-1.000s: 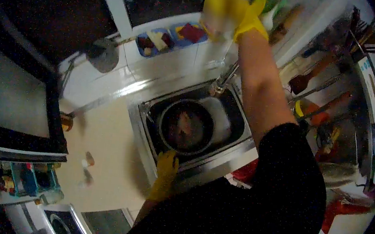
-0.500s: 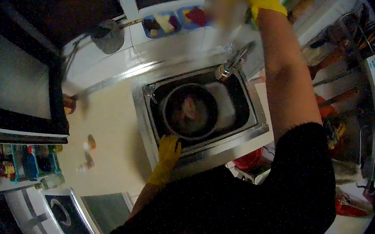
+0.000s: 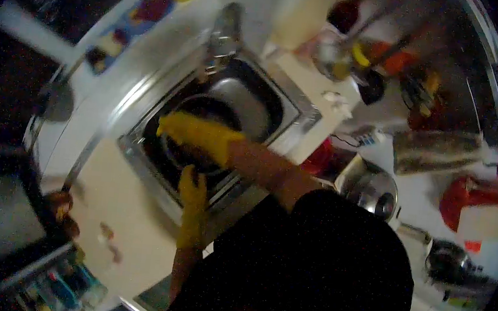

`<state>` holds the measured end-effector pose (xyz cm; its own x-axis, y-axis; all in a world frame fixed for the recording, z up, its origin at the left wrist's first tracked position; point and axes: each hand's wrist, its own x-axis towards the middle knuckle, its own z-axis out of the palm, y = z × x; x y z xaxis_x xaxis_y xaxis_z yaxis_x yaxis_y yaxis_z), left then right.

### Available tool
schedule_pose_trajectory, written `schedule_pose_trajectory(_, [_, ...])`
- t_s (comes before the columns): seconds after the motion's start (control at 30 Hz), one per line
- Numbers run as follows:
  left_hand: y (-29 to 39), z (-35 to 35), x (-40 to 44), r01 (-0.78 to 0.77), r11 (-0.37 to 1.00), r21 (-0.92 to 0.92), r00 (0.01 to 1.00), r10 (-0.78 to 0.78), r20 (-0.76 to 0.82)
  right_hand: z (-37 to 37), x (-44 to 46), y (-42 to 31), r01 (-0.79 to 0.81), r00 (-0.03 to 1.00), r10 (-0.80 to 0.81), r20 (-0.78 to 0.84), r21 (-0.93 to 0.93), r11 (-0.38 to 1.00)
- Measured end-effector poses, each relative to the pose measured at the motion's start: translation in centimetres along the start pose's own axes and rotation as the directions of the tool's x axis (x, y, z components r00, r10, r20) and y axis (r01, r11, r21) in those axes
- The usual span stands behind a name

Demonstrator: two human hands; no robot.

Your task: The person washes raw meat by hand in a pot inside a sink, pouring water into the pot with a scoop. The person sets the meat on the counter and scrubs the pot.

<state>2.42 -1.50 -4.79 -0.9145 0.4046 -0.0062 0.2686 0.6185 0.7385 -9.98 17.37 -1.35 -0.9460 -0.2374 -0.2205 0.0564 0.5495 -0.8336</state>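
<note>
A dark round pan (image 3: pixel 235 116) sits in the steel sink (image 3: pixel 294 119), partly covered by my hands; what lies inside it is too dark and blurred to name. My left hand (image 3: pixel 192 189), in a yellow rubber glove, is at the pan's near rim with its fingers closed over the edge. Across the top of the pan reaches my right hand (image 3: pixel 194 133), also in a yellow glove. Motion smears its fingers, so whether they hold anything does not show. The steel faucet (image 3: pixel 225 31) rises behind the sink.
Pale countertop (image 3: pixel 106 183) runs left of the sink, with small blurred items on it. Blue trays (image 3: pixel 149 8) stand along the back ledge. To the right are hanging utensils (image 3: pixel 344 14), a lidded steel pot (image 3: pixel 373 190) and a red container (image 3: pixel 320 154).
My right hand has come down from the back ledge to over the pan, away from a blurred pale object there. My left hand stays at the pan's rim. The camera view has turned.
</note>
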Motion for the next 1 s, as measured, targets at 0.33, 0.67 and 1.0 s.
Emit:
schedule_pose_trajectory(0.33, [4.3,-0.4,2.2,-0.476,0.879,-0.001,0.878,0.476,0.056,2.6,-9.3,6.3,-0.119,0.959,0.269,0.087,0.988,0.103])
schedule_pose_trajectory(0.67, [1.8,3.8,3.1,0.381,0.255,-0.889,0.870,-0.423,0.252,1.3,-11.7,5.0,0.035,0.983,0.174,0.050,0.891,-0.453])
schedule_pose_trajectory(1.0, [-2.2,1.8,3.6,0.338,0.637,-0.693,0.937,-0.293,0.188,0.3,-10.6,-0.6,0.136,0.989,0.083,-0.120,0.963,-0.231])
